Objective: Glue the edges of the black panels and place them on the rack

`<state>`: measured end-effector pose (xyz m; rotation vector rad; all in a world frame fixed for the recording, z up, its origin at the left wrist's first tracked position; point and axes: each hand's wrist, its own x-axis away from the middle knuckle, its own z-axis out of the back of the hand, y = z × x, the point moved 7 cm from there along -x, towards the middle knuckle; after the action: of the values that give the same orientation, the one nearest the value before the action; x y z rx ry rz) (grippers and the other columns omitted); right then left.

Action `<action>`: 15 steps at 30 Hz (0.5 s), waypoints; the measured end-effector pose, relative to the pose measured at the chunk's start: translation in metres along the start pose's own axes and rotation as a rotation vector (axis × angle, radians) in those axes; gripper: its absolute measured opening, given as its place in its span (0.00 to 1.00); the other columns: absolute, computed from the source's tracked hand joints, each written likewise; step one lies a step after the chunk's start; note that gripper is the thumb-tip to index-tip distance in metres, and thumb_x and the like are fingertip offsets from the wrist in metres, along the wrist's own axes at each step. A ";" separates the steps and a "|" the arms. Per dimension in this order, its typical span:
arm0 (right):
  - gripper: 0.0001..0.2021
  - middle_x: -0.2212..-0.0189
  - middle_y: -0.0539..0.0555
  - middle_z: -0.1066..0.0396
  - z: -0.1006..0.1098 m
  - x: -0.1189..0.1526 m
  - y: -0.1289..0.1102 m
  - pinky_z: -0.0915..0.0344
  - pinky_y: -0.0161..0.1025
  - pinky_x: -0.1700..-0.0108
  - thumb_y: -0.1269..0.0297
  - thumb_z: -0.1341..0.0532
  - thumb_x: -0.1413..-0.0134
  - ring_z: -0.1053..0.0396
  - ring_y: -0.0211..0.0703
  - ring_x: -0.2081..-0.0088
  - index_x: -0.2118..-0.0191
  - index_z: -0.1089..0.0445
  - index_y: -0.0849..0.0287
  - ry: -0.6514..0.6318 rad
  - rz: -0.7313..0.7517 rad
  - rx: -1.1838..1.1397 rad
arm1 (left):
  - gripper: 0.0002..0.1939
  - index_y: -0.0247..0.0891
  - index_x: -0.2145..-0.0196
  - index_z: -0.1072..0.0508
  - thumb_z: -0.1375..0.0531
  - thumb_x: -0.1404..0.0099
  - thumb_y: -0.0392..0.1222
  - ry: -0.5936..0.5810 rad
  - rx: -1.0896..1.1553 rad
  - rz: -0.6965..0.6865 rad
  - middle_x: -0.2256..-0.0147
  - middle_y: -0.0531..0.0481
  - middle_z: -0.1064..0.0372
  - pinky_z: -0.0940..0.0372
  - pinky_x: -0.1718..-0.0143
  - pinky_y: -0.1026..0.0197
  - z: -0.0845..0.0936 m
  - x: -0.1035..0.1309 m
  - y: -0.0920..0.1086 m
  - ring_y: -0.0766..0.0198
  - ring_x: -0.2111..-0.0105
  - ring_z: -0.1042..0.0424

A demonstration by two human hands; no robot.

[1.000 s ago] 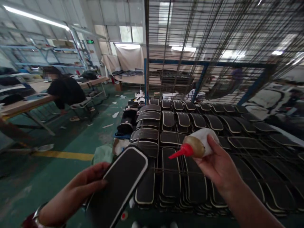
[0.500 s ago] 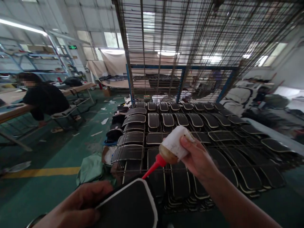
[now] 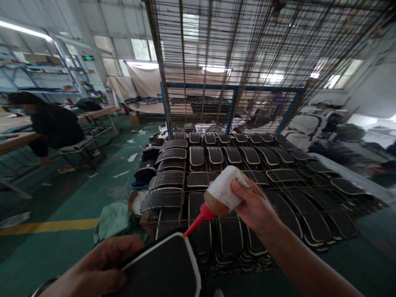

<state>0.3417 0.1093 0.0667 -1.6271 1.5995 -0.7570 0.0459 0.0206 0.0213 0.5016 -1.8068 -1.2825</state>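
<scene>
My right hand (image 3: 252, 202) grips a glue bottle (image 3: 221, 194) wrapped in white material, tilted down to the left. Its red nozzle (image 3: 198, 218) has its tip at the upper corner of a black panel (image 3: 163, 266) with rounded corners and a pale line along its border. My left hand (image 3: 99, 264) holds that panel by its left edge, thumb on top and fingers at the far side. The panel's lower part is cut off by the frame's bottom edge.
Black panels with pale borders (image 3: 232, 154) lie in rows on a wire rack, with wire grids (image 3: 204, 53) raised above. A green bag (image 3: 114, 220) sits on the floor at left. A person in dark clothing (image 3: 58, 123) sits at a long table (image 3: 15, 142).
The view has shifted slightly, so the rack and the person appear further left. Both hands keep their holds, and the nozzle tip stays at the panel's upper corner.
</scene>
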 end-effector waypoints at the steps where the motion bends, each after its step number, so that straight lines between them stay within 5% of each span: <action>1: 0.17 0.69 0.50 0.30 0.000 0.000 0.000 0.34 0.31 0.66 0.58 0.23 0.57 0.34 0.39 0.68 0.61 0.23 0.55 -0.004 -0.003 0.001 | 0.12 0.40 0.63 0.20 0.36 0.46 0.41 0.002 0.004 -0.001 0.70 0.51 0.26 0.41 0.74 0.67 -0.001 0.000 0.003 0.65 0.74 0.34; 15: 0.20 0.67 0.52 0.27 0.007 0.012 0.003 0.31 0.37 0.64 0.56 0.23 0.58 0.31 0.45 0.66 0.58 0.23 0.55 0.032 -0.036 0.022 | 0.13 0.43 0.62 0.20 0.34 0.46 0.47 0.065 0.042 -0.031 0.68 0.50 0.22 0.35 0.71 0.66 0.011 0.003 0.004 0.63 0.71 0.27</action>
<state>0.3461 0.0982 0.0590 -1.6390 1.5828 -0.8209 0.0360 0.0268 0.0249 0.5903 -1.7814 -1.2370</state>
